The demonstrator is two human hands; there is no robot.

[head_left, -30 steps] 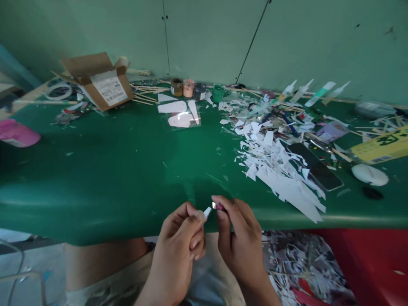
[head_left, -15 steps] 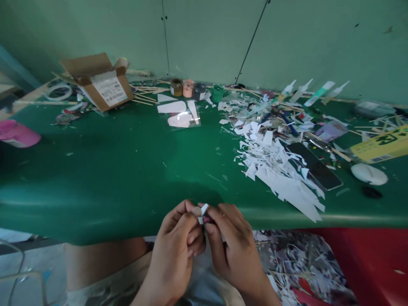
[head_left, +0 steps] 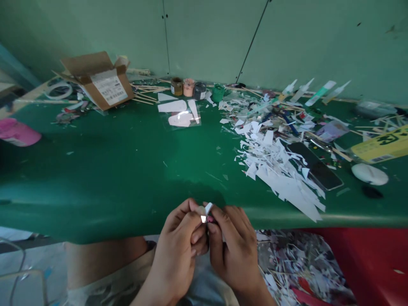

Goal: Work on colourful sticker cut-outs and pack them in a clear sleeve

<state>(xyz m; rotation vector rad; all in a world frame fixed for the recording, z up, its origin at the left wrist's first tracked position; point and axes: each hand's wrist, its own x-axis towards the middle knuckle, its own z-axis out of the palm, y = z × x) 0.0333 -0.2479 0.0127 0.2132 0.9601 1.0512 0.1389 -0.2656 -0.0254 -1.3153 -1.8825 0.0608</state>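
Close together at the table's front edge, my two hands pinch a small item between their fingertips. My left hand [head_left: 181,242] is closed, its thumb and forefinger on a small white piece [head_left: 204,219] that looks like paper or card. My right hand [head_left: 232,244] is closed too, with a tiny pink-and-dark bit [head_left: 211,219] at its thumb and forefinger. Another white tip [head_left: 208,208] sticks up between the two hands. Whether these parts are joined is too small to tell.
On the green table [head_left: 134,170] lie a heap of white paper scraps [head_left: 270,157] and a phone [head_left: 314,165]. At the back stand an open cardboard box [head_left: 108,89], paint jars [head_left: 188,87] and glue bottles [head_left: 302,90]. A pink bottle [head_left: 19,132] lies left; a scrap-filled bin [head_left: 302,263] is below right.
Both hands have shifted slightly to the right together. The white piece at the fingertips has turned a little and now catches the light.
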